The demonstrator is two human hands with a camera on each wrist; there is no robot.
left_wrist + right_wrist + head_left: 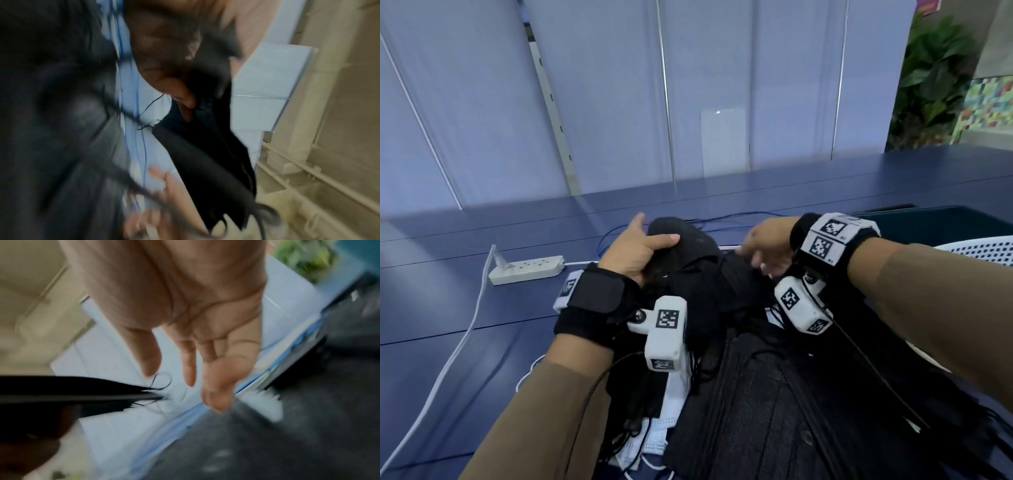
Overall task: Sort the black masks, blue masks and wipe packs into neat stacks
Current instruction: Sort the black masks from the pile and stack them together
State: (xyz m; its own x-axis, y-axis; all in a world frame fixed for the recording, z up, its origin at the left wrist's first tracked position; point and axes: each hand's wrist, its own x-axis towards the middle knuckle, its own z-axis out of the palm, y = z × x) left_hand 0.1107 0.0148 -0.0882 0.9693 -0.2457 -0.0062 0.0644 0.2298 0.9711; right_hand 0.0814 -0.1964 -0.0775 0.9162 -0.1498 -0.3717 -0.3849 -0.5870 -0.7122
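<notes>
From the head camera I judge the sorting barely begun: a big heap of pleated black fabric masks point(774, 394) lies tangled on the dark blue table point(465, 308) right in front of me, ear loops snarled, and a few pale blue-and-white pleated masks point(650, 442) poke out from under its near left edge. I see no finished stack anywhere, and no wipe packs that I can pick out. My left hand point(640, 253) has its fingers and thumb curled round a bunch of black masks lifted off the far end of the heap. My right hand point(767, 250) hovers just beside that bunch, fingers loosely spread, gripping nothing. As for containers, a dark bin's rim point(945, 219) and a white perforated basket point(983, 248) show at far right; I cannot see inside either.

The left wrist camera is badly blurred. It shows the bunch of black masks point(205, 154) hanging from my fingers point(185, 100) over the table.

The right wrist camera, also blurred, shows my right palm point(205, 331) open with fingers apart, and the edge of the held black masks point(72, 389) close by, not touched.
</notes>
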